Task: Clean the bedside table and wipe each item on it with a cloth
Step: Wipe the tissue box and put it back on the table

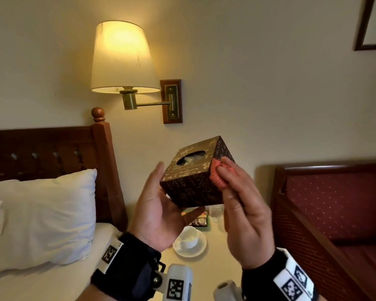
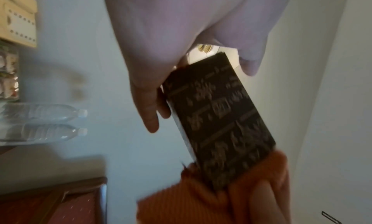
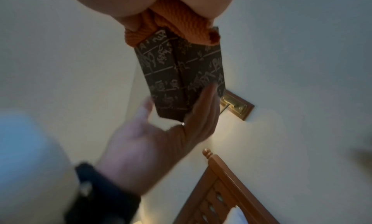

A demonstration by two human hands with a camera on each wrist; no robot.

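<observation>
A dark brown tissue box [image 1: 193,183] with gold markings is tilted in the air above the bedside table [image 1: 217,255]. My left hand [image 1: 154,213] holds it from below and the left, with the thumb up along its side. In the left wrist view the tissue box [image 2: 217,112] sits between thumb and fingers. My right hand [image 1: 243,203] grips a bunched orange cloth [image 1: 217,177] and presses it against the box's right face. The right wrist view shows the cloth [image 3: 177,25] at the top edge of the box [image 3: 177,73].
On the table below stand a white cup on a saucer [image 1: 189,237], a glass [image 1: 216,211] and a small packet [image 1: 200,220]. Two water bottles [image 2: 40,112] are nearby. A lit wall lamp [image 1: 122,57] hangs above, the bed pillow [image 1: 46,213] lies left and a red seat [image 1: 334,203] stands right.
</observation>
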